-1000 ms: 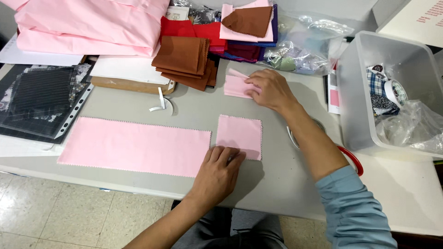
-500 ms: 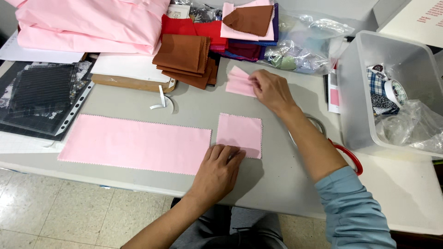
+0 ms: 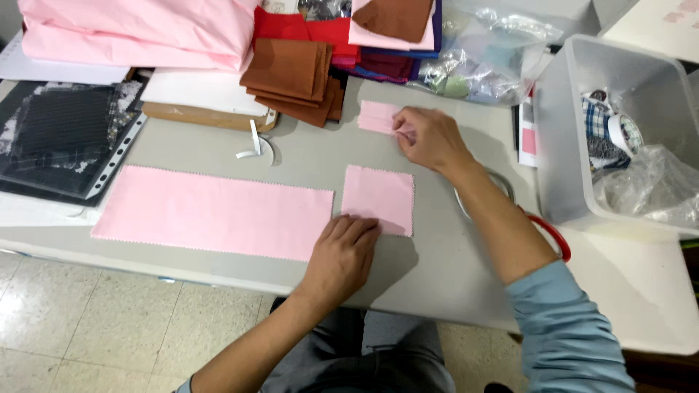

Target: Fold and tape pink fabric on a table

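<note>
At the near edge of the tabletop (image 3: 437,276), the left hand (image 3: 344,251) lies flat, palm down, with its fingers pressing the near left corner of a small pink cloth rectangle (image 3: 380,196); this grip is open and it closes around nothing. Just to the left of this piece, almost touching it, a long pink cloth strip (image 3: 215,211) lies flat along the near edge. Under the right forearm, scissors with a red handle (image 3: 547,236) are partly hidden. Further in, the right hand (image 3: 431,138) rests on a small stack of pink cloth pieces (image 3: 377,116), with the fingertips pinched on its right end. Toward the far edge lie folded brown cloths (image 3: 291,76) and a large pink fabric bundle (image 3: 138,33). At the right edge stands a clear plastic bin (image 3: 564,131).
</note>
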